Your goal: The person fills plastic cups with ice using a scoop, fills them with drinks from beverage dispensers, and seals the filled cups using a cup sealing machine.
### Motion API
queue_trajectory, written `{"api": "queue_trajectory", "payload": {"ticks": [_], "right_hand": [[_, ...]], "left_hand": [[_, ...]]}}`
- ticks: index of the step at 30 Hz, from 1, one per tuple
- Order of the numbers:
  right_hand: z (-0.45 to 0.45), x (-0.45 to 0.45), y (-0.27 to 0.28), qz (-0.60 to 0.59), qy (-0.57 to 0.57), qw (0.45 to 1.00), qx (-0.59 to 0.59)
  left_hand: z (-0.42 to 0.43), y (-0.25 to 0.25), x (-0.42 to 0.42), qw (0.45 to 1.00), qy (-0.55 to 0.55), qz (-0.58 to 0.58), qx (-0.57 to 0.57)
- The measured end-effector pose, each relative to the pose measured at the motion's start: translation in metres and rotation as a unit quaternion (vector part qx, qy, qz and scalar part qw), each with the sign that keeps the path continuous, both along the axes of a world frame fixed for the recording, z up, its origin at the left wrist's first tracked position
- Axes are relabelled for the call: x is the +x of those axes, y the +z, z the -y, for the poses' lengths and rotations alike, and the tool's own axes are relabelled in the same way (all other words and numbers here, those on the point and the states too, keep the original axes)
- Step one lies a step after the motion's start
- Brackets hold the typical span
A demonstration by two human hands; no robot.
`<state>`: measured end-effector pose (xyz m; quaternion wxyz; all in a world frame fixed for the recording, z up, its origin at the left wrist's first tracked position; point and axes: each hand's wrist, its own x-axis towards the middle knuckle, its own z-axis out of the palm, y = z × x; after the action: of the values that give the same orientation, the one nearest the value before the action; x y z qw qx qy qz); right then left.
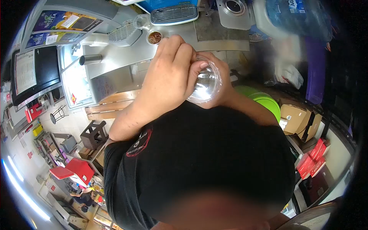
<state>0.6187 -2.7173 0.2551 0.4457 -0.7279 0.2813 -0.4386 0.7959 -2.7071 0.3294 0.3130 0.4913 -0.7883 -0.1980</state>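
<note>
A clear plastic cup (207,90) is held up in front of my chest, its round end turned toward me. My right hand (225,82) wraps round its far side, with the fingers partly hidden behind the clear wall. Across the cup's left edge lies my left hand (168,73), back up and fingers curled, its thumb pressing at the rim. What the curled fingertips of that hand touch is hidden. Beyond the hands, a small cup of brown contents (154,37) stands on the metal counter (119,57).
On the counter are a metal cylinder (91,59), a grey drip tray (124,34) and a blue machine (174,13). A drinks dispenser (69,23) is at upper left. To my right stand a green bin (268,103), cardboard boxes (295,119) and a large water bottle (297,17).
</note>
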Motion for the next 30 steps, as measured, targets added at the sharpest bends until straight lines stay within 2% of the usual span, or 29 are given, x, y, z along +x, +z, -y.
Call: {"api": "queue_trajectory", "payload": {"ticks": [4, 7, 9, 14, 16, 20, 22, 28, 30], "right_hand": [[0.0, -0.004, -0.009, -0.004, 0.007, 1.0, 0.011], [0.003, -0.007, -0.006, 0.022, -0.001, 1.0, 0.019], [0.006, -0.01, -0.004, -0.008, -0.032, 0.999, -0.012], [0.006, -0.013, -0.01, 0.019, -0.09, 0.993, -0.079], [0.006, -0.015, -0.012, 0.008, -0.097, 0.992, -0.08], [0.007, -0.016, -0.022, -0.003, -0.108, 0.993, -0.051], [0.007, -0.016, -0.023, 0.003, -0.118, 0.992, -0.04], [0.008, -0.015, -0.02, 0.038, -0.152, 0.986, -0.053], [0.011, -0.017, -0.021, 0.008, -0.151, 0.983, -0.105]], "left_hand": [[-0.004, 0.0, -0.009, 0.998, -0.04, -0.009, -0.038], [0.002, 0.001, -0.01, 0.997, -0.02, -0.024, -0.072], [0.002, -0.005, -0.012, 0.996, -0.017, -0.041, -0.08], [0.003, 0.001, -0.022, 0.994, 0.023, -0.065, -0.087], [0.011, 0.003, -0.022, 0.995, -0.02, 0.034, -0.092], [0.016, 0.004, -0.036, 0.997, -0.025, 0.006, -0.069], [0.022, -0.001, -0.037, 0.996, -0.045, 0.028, -0.071], [0.027, -0.013, -0.052, 0.994, -0.048, 0.043, -0.091], [0.027, -0.011, -0.054, 0.994, -0.045, 0.047, -0.089]]}}
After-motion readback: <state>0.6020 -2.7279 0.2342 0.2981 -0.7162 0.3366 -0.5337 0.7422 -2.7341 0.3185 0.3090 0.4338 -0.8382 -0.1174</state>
